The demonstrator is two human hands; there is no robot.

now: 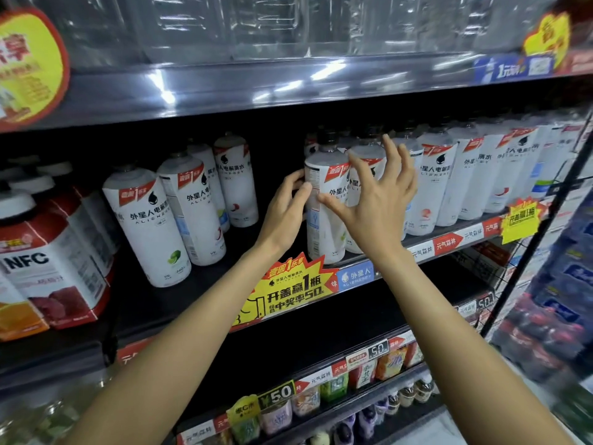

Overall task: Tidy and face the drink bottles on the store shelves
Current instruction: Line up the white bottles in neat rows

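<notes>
White Alienergy drink bottles with black caps fill the middle shelf (199,303). One bottle (325,220) stands at the shelf's front edge. My left hand (288,208) grips its left side, fingers curled round the label. In front of that bottle and its neighbour (367,159), my right hand (373,200) hovers with fingers spread, the thumb touching the label. A row of the same bottles (449,178) runs to the right. Left of a dark gap, three more white bottles (150,226) stand near the front.
NFC juice bottles (48,261) with white caps sit at far left. A yellow promo tag (285,290) hangs from the shelf edge. Small drinks (337,387) line lower shelves. Clear plastic packs sit above. Packs of dark-capped bottles (552,329) are stacked beyond a wire side rack.
</notes>
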